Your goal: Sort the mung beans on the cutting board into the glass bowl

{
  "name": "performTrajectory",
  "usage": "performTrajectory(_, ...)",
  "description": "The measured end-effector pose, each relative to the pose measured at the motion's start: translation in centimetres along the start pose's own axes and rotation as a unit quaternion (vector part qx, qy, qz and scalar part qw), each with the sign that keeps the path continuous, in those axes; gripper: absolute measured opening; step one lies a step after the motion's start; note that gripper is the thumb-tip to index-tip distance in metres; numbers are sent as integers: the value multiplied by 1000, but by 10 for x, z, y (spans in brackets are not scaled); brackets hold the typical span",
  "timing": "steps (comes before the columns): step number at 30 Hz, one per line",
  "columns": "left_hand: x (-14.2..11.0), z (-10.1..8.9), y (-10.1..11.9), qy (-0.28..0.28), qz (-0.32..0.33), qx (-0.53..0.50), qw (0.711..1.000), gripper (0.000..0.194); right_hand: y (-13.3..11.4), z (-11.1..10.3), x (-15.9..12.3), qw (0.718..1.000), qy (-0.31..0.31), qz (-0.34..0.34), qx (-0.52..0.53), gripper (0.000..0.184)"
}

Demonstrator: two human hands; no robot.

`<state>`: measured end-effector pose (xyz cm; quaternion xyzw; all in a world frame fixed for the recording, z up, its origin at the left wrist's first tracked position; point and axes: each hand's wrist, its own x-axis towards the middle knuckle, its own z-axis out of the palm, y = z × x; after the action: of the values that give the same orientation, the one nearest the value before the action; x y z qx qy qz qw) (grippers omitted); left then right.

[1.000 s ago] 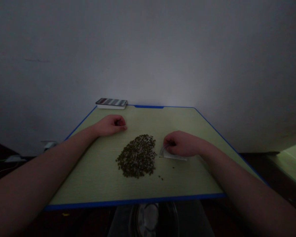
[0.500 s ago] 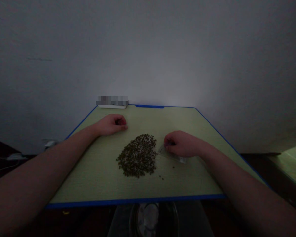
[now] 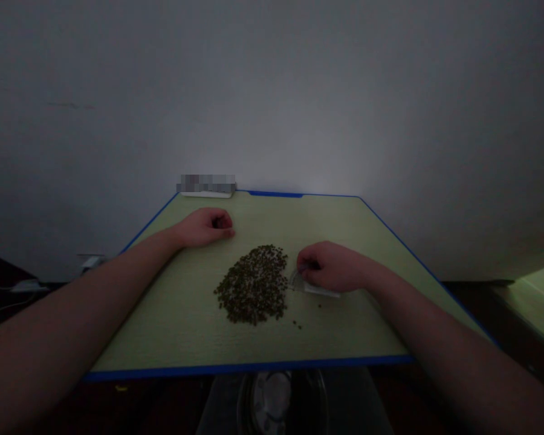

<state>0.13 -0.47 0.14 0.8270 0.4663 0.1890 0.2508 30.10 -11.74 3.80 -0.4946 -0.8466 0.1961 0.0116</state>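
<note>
A heap of small dark green beans (image 3: pixel 254 284) lies in the middle of a pale green table (image 3: pixel 172 326) with a blue rim. My right hand (image 3: pixel 333 266) rests just right of the heap, fingers curled and pinched on a small clear plastic bag (image 3: pixel 315 289) that lies flat on the table. My left hand (image 3: pixel 206 228) rests on the table behind and left of the heap as a loose fist; nothing shows in it. A few stray beans (image 3: pixel 298 325) lie near the heap's right front.
A flat white device (image 3: pixel 206 188) sits at the table's far left corner against the grey wall. Below the near table edge a round glass vessel (image 3: pixel 278 399) shows. A second green surface (image 3: pixel 541 302) lies at the far right. Cables and a plug (image 3: pixel 88 263) lie left.
My right hand has shifted slightly left toward the beans with the bag, whose mouth now lies closer to the heap. My left hand has stayed put.
</note>
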Motion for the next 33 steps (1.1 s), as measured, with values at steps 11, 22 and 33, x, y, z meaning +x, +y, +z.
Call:
performTrajectory(11, 0, -1, 2, 0, 2, 13, 1000, 30, -1, 0, 3, 999, 17, 30, -7, 16)
performTrajectory(22, 0, 0, 2, 0, -6, 5, 1000, 31, 3, 2, 1, 1000, 0, -23, 20, 17)
performTrajectory(33, 1, 0, 1, 1, 2, 8, 1000, 31, 1, 4, 4, 1000, 4, -16, 22, 17)
